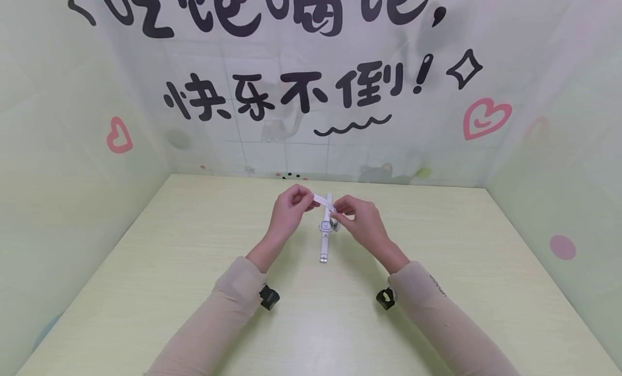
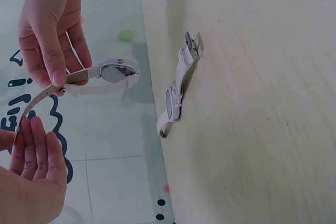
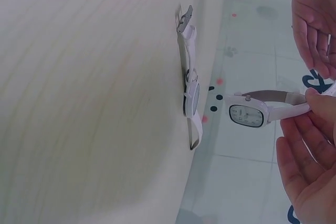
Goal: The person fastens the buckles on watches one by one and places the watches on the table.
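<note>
My left hand (image 1: 290, 214) pinches the free end of a white wristwatch strap (image 1: 322, 202). Across from it, my right hand (image 1: 363, 222) grips the same strap between thumb and fingers, where its two halves meet in a loop. From that grip hangs the held watch's case, its rounded rectangular dial (image 3: 247, 115) showing in the right wrist view and its metal back (image 2: 116, 73) in the left wrist view. Fingers cover much of the join. Below the hands, a second white wristwatch (image 1: 324, 243) lies on the table, its buckle end towards me.
The pale wooden table (image 1: 204, 268) runs back to a printed curtain (image 1: 311, 154) with black lettering and pink hearts. More curtain stands along both sides. A dark wrist mount (image 1: 269, 297) sits at the left cuff, another mount (image 1: 386, 299) at the right.
</note>
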Available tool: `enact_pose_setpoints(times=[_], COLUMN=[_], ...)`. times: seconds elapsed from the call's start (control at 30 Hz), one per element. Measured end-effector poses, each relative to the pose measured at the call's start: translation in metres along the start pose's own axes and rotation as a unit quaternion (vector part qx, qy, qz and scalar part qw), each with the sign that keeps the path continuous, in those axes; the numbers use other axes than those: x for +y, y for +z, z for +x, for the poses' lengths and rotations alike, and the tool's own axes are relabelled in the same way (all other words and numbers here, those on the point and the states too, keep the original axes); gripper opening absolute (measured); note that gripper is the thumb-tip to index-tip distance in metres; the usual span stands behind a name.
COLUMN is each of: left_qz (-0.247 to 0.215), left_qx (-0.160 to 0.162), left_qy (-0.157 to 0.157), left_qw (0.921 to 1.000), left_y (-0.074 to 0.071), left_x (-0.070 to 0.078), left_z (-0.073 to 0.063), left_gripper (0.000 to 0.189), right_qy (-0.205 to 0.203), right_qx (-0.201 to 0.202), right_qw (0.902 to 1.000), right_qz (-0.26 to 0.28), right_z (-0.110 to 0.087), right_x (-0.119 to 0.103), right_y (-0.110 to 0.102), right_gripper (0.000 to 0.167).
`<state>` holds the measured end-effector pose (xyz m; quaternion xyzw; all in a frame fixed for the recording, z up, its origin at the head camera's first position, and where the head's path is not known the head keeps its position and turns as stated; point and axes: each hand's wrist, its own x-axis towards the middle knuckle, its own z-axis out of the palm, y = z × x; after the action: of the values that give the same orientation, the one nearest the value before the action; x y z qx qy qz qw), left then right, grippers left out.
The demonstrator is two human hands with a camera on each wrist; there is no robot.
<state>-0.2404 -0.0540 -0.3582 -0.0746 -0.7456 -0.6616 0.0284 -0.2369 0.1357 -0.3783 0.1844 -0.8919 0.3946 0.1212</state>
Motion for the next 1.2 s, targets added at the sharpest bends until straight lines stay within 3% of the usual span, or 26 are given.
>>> enact_pose_setpoints(times=[0.33,0.87,1.07,1.2], left_qz=[0.002,-0.013,-0.035,-0.026], left_qx=[0.001,-0.013,-0.033,-0.040], left_qy=[-0.004,-0.003,0.008,0.000], left_qw=[1.0000,0.9998,0.9988,0.9989], left_y=[-0.003,-0.007,-0.007,-0.005], left_x=[0.001,-0.009,-0.011,-0.015], left_z=[0.001,0.002,-0.001,-0.001], left_gripper=[0.013,0.018,0.030,0.029], right_qy=[0.003,0.007,0.021,0.026], right_qx=[0.002,0.005,0.014,0.019], right_qw=[1.0000,0.9998,0.9982,0.9956], right_qz=[0.005,0.019,0.054,0.088], right_z=[-0.001,-0.004,-0.004,-0.003], right_x=[-0.001,-0.003,-0.003,-0.003], right_y=[0.002,0.004,0.003,0.005], right_gripper=[0.017,0.017,0.017,0.017])
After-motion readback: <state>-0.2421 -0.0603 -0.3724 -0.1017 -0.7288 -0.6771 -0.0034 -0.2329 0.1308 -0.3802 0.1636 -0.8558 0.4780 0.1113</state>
